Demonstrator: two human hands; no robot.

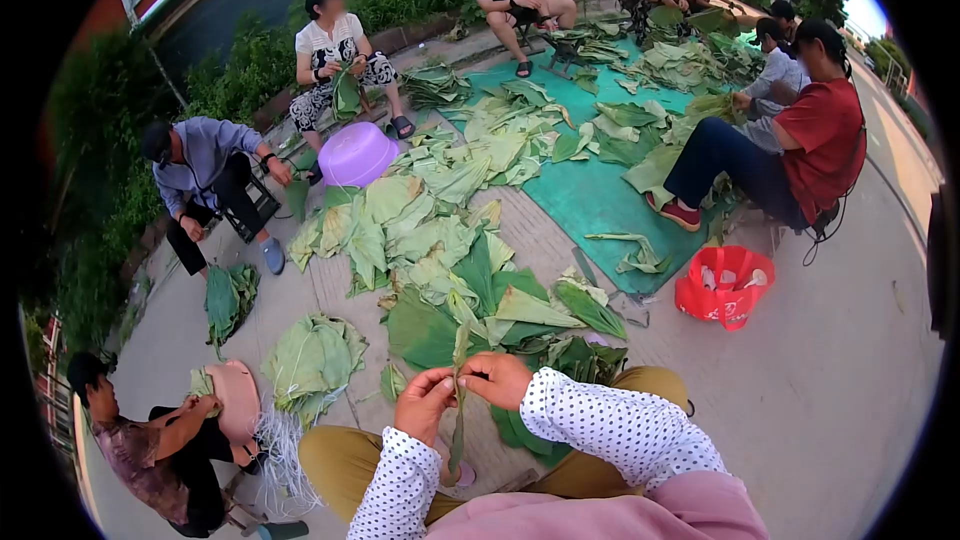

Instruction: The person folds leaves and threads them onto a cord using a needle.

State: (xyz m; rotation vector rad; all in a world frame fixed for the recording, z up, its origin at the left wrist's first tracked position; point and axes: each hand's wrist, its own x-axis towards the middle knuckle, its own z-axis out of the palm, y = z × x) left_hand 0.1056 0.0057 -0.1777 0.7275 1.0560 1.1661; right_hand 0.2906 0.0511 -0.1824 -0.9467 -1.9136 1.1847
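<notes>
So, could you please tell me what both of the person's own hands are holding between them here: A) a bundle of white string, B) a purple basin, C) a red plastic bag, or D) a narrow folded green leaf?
D: the left hand and right hand both pinch the top of a narrow folded green leaf that hangs upright between them, while the red bag and purple basin sit apart on the ground.
</notes>
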